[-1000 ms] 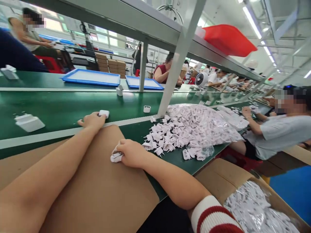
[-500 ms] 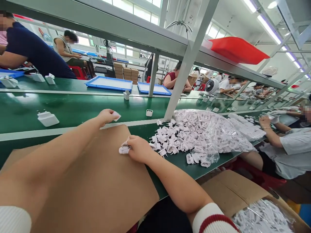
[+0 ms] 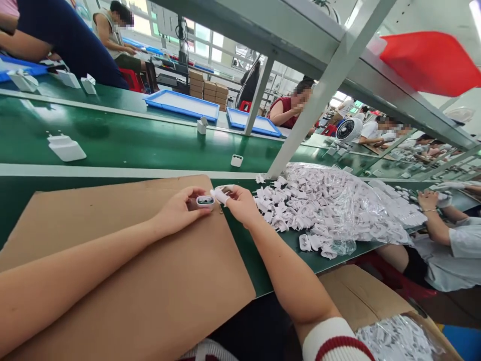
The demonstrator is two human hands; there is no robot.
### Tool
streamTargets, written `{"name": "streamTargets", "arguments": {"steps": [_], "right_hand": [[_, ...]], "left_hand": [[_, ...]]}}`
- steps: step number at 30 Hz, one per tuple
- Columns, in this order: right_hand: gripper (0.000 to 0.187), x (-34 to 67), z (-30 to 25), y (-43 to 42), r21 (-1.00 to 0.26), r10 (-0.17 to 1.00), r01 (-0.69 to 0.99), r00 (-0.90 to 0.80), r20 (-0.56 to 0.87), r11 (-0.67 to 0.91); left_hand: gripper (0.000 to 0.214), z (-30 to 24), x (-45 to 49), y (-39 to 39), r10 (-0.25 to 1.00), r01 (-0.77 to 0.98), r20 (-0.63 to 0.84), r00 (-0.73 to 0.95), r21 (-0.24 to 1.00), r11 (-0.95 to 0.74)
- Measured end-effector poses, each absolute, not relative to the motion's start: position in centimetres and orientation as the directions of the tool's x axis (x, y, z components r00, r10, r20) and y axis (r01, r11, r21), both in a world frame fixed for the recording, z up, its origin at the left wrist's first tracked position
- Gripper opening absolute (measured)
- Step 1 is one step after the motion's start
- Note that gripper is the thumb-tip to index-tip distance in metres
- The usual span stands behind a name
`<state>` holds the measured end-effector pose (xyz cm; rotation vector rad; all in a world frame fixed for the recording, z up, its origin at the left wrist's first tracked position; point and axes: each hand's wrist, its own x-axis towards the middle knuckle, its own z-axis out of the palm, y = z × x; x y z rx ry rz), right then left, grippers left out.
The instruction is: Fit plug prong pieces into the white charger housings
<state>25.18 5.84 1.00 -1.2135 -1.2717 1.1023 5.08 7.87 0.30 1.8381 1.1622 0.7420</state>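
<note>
My left hand [image 3: 182,210] is closed around a white charger housing [image 3: 205,201], whose open end faces me and shows dark and greenish parts inside. Just to its right, my right hand [image 3: 243,206] pinches a small white plug piece [image 3: 222,194], partly hidden by the fingers. White covers seem to wrap some of those fingertips. The two pieces are close together; whether they touch I cannot tell. Below both hands lies a brown cardboard sheet [image 3: 124,281]. Beside my right hand spreads a pile of white plug pieces [image 3: 289,205], partly under a clear plastic bag [image 3: 349,205].
On the green belt [image 3: 150,145] stand several white chargers, one a two-pin charger [image 3: 66,148]. A slanted metal post [image 3: 323,95] rises behind the pile. Blue trays [image 3: 182,106] lie beyond. A cardboard box [image 3: 361,296] is at lower right. Co-workers sit across and to the right.
My left hand has come back from near the belt to the cardboard with the charger housing. My right hand has moved up and right with its plug piece. The view has tilted.
</note>
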Motion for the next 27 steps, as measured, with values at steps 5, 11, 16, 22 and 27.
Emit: {"name": "streamTargets", "arguments": {"steps": [5, 11, 16, 22, 27], "right_hand": [[0.033, 24.7, 0.9, 5.4, -0.993, 0.995, 0.058, 0.016, 0.102, 0.101], [0.034, 24.0, 1.7, 4.3, -0.989, 0.990, -0.047, -0.013, 0.142, 0.141], [0.020, 24.4, 1.4, 4.2, -0.937, 0.951, 0.163, -0.048, 0.306, 0.310], [0.046, 25.0, 1.5, 4.0, -0.805, 0.881, 0.371, -0.088, 0.466, 0.463], [0.038, 24.9, 1.2, 4.0, -0.633, 0.847, 0.577, -0.235, 0.477, 0.516]], "left_hand": [[0.051, -0.1, 5.1, 8.3, 0.890, 0.433, 0.042, 0.455, 0.863, -0.262], [0.046, -0.3, 4.9, 8.2, 0.865, 0.381, 0.061, 0.497, 0.881, -0.281], [0.046, -0.8, 4.7, 8.4, 0.864, 0.422, 0.114, 0.491, 0.836, -0.350], [0.049, -1.0, 4.6, 8.5, 0.860, 0.445, 0.130, 0.494, 0.812, -0.378], [0.045, -0.9, 4.7, 8.4, 0.846, 0.434, 0.153, 0.512, 0.804, -0.408]]}}
